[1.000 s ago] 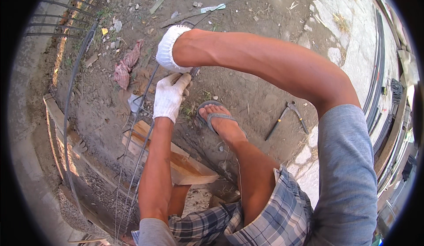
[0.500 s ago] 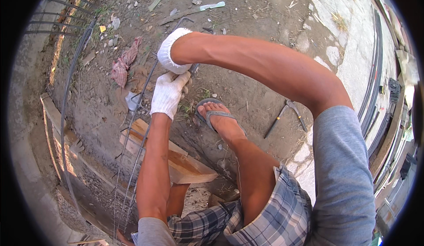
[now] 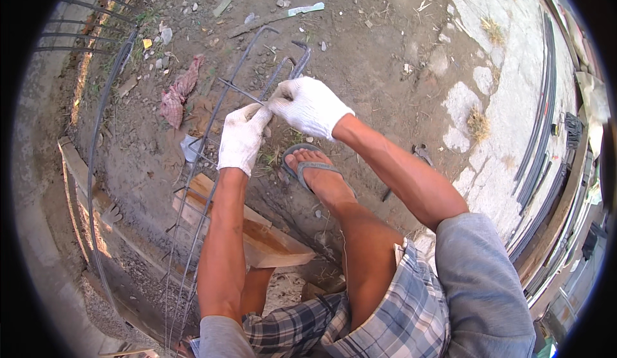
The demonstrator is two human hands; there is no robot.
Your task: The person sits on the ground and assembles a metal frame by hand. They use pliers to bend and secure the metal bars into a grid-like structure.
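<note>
Down over bare dirt, both gloved hands met at a rebar cage [image 3: 212,133]. The left hand [image 3: 241,141], in a white glove, was closed around one of the cage's long bars near a crossing tie, fingers wrapped tight. The right hand [image 3: 308,104], gloved the same way, sat just beside it, touching or nearly touching it, curled over the same spot; what it pinched could not be made out, though a short thin rod [image 3: 241,91] stuck out to the left from between the two gloves. The cage ran from the lower edge of the view up past the hands, its bent bar ends [image 3: 292,59] rising just above the right glove.

A bare foot in a grey sandal [image 3: 315,168] stood on the dirt just below the hands, near the cage. A wooden board [image 3: 257,236] lay under the left forearm, tilted over the edge of a trench. A reddish rag [image 3: 177,94] lay on the ground left of the cage, well apart from the hands. Long dark bars [image 3: 540,146] lay bundled along the pale ground at the right. A dark tool [image 3: 421,152] lay on the dirt behind the right forearm.
</note>
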